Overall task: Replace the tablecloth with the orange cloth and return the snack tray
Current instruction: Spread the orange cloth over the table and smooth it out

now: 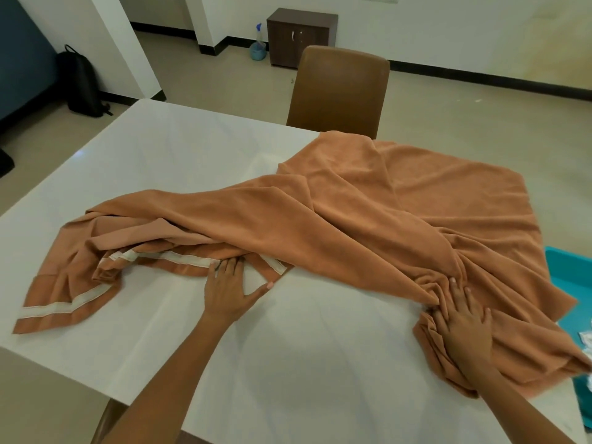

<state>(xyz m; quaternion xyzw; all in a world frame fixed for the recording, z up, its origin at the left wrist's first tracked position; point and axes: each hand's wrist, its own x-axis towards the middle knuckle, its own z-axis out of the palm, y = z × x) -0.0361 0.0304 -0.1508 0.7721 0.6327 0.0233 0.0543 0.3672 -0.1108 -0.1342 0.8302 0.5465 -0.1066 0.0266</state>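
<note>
Left hand (pixel 228 288) spread flat, fingertips touching the white-trimmed hem of the orange cloth (pixel 336 219), right hand (pixel 463 326) spread, pressing bunched folds, cloth rumpled across the white table (pixel 153 161), teal tray (pixel 573 270) at right edge, partly covered.

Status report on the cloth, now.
Both hands open: left hand at trim, right hand pressing orange cloth. Cloth bunched, table half bare.
</note>
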